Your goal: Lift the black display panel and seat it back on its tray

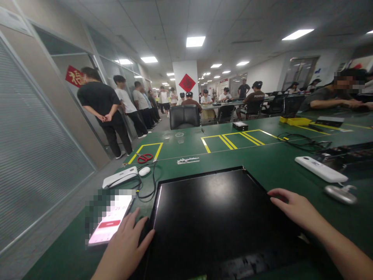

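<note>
A flat black screen panel (204,210) with a thin raised frame lies on the green table in front of me. Beside its left edge is my left hand (126,239), fingers spread, the thumb touching or very close to the frame. That hand is also near a lit phone (112,217), partly blurred out. At the panel's right edge rests my right hand (294,206), its fingers stretched out and apart from the thumb, with the fingertips at the frame. Neither hand grips anything that I can see.
Left of the panel are a white power bank (121,177), a white mouse-like object (144,171), a black cable and red-handled scissors (145,158). To the right lie another white power bank (320,169), a silver mouse (340,194) and cables. Several people stand or sit beyond.
</note>
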`<state>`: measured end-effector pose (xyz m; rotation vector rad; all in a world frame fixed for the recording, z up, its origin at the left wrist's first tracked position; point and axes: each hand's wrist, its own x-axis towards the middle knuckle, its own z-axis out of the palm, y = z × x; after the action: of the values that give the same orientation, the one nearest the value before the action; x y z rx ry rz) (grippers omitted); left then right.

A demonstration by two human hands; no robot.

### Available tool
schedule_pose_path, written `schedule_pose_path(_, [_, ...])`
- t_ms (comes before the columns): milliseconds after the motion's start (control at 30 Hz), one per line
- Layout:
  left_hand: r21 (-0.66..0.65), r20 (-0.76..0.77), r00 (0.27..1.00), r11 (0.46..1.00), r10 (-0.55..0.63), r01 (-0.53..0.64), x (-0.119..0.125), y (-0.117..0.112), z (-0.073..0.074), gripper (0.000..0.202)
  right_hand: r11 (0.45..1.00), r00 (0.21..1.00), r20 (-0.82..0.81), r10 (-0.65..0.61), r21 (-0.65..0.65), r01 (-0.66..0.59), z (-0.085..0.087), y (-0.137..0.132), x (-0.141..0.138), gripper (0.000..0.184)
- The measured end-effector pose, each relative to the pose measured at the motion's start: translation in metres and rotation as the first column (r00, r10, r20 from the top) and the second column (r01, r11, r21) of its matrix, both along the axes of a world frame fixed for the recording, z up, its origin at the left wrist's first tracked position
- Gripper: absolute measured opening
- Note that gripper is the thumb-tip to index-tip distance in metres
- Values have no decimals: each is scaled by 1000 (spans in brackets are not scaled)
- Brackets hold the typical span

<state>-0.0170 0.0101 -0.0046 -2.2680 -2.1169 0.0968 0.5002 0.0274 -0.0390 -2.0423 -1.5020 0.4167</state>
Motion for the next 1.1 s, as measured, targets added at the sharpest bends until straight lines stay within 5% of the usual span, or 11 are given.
schedule_pose_path(233, [33, -57, 997, 998, -53, 55, 7, -2, 8, 40, 999, 999, 26, 25, 30, -26, -5, 0, 0, 31])
schedule_pose_path(467, [34, -17, 997, 996, -79, 80, 11, -1, 0, 39, 999, 999, 45, 31, 38, -33, -6, 0, -3, 30])
schedule_pose_path(667, [-37, 333, 943, 999, -10, 24, 8, 2, 5, 27, 999, 998, 53, 30, 31, -32, -2, -1, -9, 32])
schedule_pose_path(967, [10, 751, 655, 991, 79, -132, 4, 5, 9, 29, 999, 995, 101, 21, 33, -25, 0, -2, -10, 34])
schedule_pose_path(1100, [-41, 927, 353, 971, 124, -234, 11, 2, 8, 37, 999, 994, 108, 21, 39, -25, -1, -1, -9, 34])
